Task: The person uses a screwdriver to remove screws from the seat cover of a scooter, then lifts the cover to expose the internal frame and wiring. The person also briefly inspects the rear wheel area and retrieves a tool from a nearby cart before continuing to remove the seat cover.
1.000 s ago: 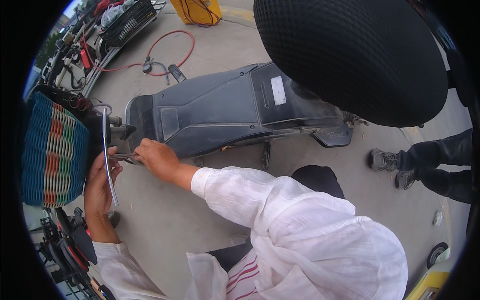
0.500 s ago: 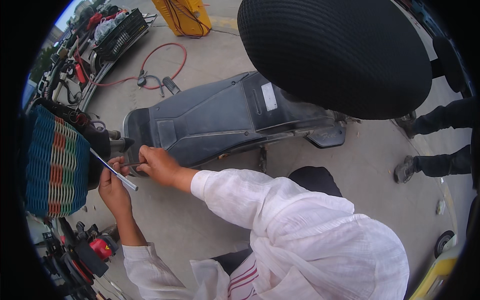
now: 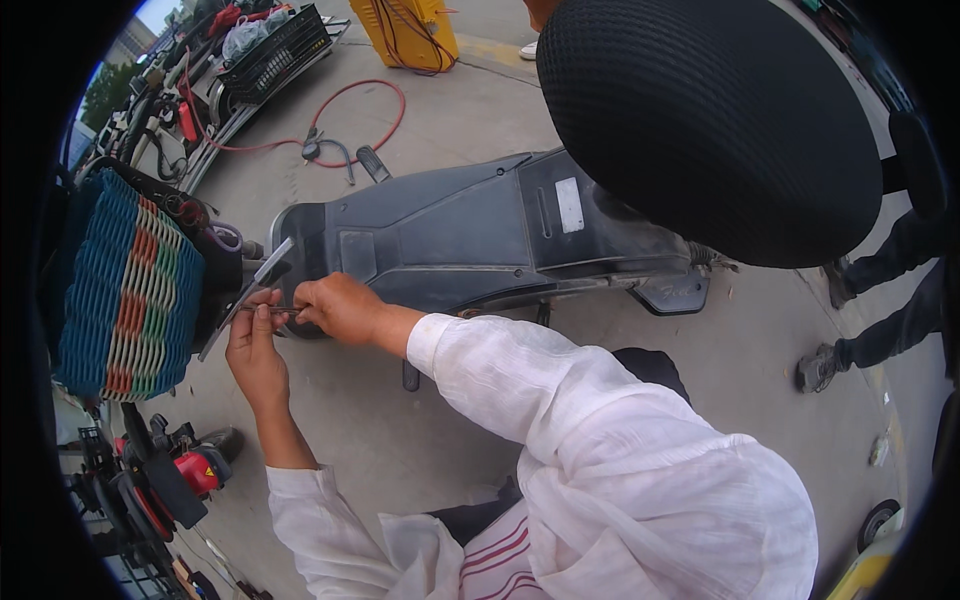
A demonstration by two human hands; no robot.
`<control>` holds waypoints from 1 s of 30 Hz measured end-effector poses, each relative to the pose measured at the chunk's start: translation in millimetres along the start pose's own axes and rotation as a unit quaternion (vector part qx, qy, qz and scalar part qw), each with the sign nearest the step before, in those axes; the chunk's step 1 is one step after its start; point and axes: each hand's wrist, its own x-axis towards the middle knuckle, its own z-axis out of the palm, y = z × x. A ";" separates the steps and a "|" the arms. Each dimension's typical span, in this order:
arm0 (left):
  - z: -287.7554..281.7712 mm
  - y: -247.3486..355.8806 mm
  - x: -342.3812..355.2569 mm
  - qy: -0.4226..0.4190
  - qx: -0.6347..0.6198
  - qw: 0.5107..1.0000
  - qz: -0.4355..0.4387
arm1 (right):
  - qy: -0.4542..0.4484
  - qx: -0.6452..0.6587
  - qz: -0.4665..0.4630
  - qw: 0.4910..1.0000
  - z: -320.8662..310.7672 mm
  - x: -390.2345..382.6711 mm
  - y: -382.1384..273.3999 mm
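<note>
My left hand (image 3: 258,362) is closed, fingertips pinched around the middle of a slim silver rod (image 3: 272,262), which slants up and right beside the woven basket. My right hand (image 3: 342,306) is closed on one end of a thin dark strip (image 3: 282,309); its other end reaches my left fingertips. Whether the strip and the rod are joined I cannot tell. Both hands are by the front end of the scooter's dark grey footboard (image 3: 455,228). The blue, orange and green woven basket (image 3: 130,290) is just left of them.
A large black textured seat (image 3: 700,120) overhangs the footboard at the upper right. Beyond lie a red hose (image 3: 400,115), a yellow box-shaped unit (image 3: 405,35) and a black crate (image 3: 275,58). A red-and-black machine (image 3: 200,470) stands lower left. Another person's legs (image 3: 880,335) are at right.
The silver rod has swung from slanting down-right to slanting up-right. My hands stay close together, the thin strip still between them. The whole view has shifted slightly.
</note>
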 end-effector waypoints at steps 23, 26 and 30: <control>11.1 9.2 -15.8 0.021 0.127 0.991 0.023 | -0.076 -0.045 -0.010 0.996 -10.4 -5.1 -0.9; 20.2 16.8 -15.6 0.046 0.026 0.998 0.040 | -0.115 -0.007 -0.066 0.991 -20.0 2.2 -8.4; 23.5 33.0 -25.5 0.025 0.015 0.999 0.042 | -0.157 -0.049 -0.103 0.981 -42.5 4.9 -33.9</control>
